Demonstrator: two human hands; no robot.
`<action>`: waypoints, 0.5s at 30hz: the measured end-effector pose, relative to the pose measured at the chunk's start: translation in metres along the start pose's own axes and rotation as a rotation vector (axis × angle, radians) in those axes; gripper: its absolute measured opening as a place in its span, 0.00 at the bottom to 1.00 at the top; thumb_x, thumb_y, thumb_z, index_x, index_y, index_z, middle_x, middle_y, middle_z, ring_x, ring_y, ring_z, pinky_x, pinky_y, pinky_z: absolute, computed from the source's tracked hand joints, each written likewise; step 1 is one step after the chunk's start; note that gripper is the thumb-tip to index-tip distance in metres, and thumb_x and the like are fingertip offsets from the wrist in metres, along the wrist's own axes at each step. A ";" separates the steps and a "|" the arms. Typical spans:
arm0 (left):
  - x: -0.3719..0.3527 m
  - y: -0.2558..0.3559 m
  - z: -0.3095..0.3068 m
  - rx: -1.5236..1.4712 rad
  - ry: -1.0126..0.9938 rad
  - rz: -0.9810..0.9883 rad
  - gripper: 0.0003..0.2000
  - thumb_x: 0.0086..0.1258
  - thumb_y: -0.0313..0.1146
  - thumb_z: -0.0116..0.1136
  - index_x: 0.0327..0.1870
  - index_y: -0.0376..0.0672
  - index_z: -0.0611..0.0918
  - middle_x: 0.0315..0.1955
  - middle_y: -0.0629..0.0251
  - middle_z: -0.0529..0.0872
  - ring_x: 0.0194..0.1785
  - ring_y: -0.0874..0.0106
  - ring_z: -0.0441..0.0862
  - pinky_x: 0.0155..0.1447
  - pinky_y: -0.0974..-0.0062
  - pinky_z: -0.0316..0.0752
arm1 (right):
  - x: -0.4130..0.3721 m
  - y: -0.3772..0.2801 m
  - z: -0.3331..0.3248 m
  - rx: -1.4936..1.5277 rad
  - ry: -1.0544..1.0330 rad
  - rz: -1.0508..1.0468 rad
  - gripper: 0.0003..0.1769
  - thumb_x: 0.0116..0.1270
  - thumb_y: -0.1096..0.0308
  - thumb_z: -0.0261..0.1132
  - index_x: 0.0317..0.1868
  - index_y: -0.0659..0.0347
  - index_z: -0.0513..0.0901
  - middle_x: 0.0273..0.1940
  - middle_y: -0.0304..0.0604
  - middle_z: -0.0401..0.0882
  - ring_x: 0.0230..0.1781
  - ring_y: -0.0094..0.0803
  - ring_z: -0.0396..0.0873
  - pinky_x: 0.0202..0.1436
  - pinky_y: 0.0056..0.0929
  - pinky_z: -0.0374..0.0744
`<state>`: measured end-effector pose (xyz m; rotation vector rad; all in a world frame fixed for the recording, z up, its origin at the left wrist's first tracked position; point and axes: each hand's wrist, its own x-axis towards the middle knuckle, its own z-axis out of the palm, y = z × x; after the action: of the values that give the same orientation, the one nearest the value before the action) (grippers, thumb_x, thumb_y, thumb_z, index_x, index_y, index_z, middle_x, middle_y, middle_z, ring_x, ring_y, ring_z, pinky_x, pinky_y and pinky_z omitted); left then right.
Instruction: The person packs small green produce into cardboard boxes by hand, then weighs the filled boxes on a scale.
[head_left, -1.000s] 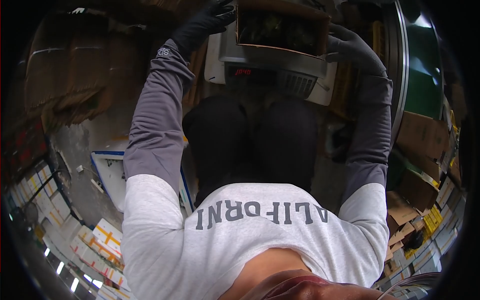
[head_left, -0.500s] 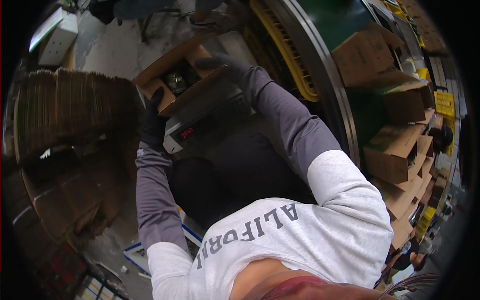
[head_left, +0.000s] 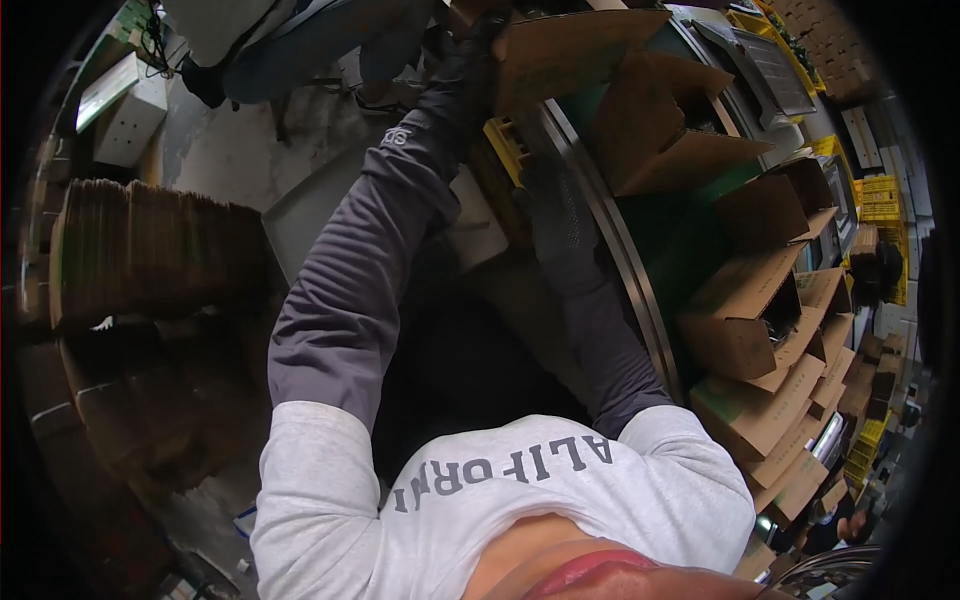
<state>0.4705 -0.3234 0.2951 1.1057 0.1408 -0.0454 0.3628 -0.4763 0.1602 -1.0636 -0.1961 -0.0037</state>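
Note:
At the top, a cardboard box with its flap facing me is partly cut off by the edge of view. My left hand, in a dark glove, is closed on the box's left side. Its fingertips are hard to see in the shadow. Lower down, my right hand, in a dark dotted glove, is off the box, fingers stretched forward and somewhat blurred. It hangs beside a metal rail and near a yellow crate. The box's contents are out of sight.
Open cardboard boxes line the green surface on my right. Flattened cardboard stands stacked on the left. A pale scale platform lies below my left forearm. Another person's legs are at the top.
The box has moved from above the scale up and right to the rail side. My left arm reached along with it. My right hand came off the box and dropped back toward me.

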 end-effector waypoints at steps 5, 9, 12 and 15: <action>0.073 -0.097 0.058 0.408 -0.145 0.210 0.28 0.69 0.50 0.54 0.63 0.40 0.68 0.55 0.56 0.77 0.58 0.60 0.75 0.62 0.66 0.69 | -0.032 -0.010 -0.002 0.168 -0.019 0.154 0.24 0.76 0.62 0.45 0.67 0.65 0.62 0.66 0.51 0.62 0.65 0.43 0.65 0.69 0.43 0.64; 0.024 -0.070 0.006 0.837 0.032 0.126 0.37 0.67 0.60 0.50 0.65 0.34 0.67 0.60 0.49 0.73 0.62 0.60 0.71 0.64 0.69 0.67 | -0.033 0.008 0.009 0.343 -0.104 0.205 0.25 0.76 0.61 0.44 0.68 0.65 0.61 0.67 0.51 0.62 0.65 0.44 0.66 0.67 0.42 0.68; -0.042 -0.048 -0.105 0.748 0.113 0.135 0.31 0.71 0.54 0.49 0.64 0.36 0.71 0.58 0.54 0.77 0.60 0.65 0.74 0.64 0.72 0.66 | -0.020 0.000 0.049 0.279 -0.200 0.603 0.27 0.77 0.56 0.43 0.66 0.66 0.64 0.64 0.51 0.67 0.63 0.44 0.68 0.67 0.42 0.68; -0.140 -0.028 -0.228 0.638 0.402 -0.037 0.26 0.73 0.48 0.49 0.63 0.39 0.72 0.55 0.61 0.79 0.54 0.71 0.76 0.61 0.75 0.68 | -0.017 0.022 0.092 0.231 -0.378 0.783 0.27 0.76 0.55 0.46 0.65 0.67 0.66 0.61 0.53 0.69 0.62 0.44 0.70 0.67 0.42 0.68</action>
<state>0.3086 -0.1370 0.1885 1.7418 0.5338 0.1084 0.3333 -0.3875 0.1809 -0.8456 -0.1055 0.9091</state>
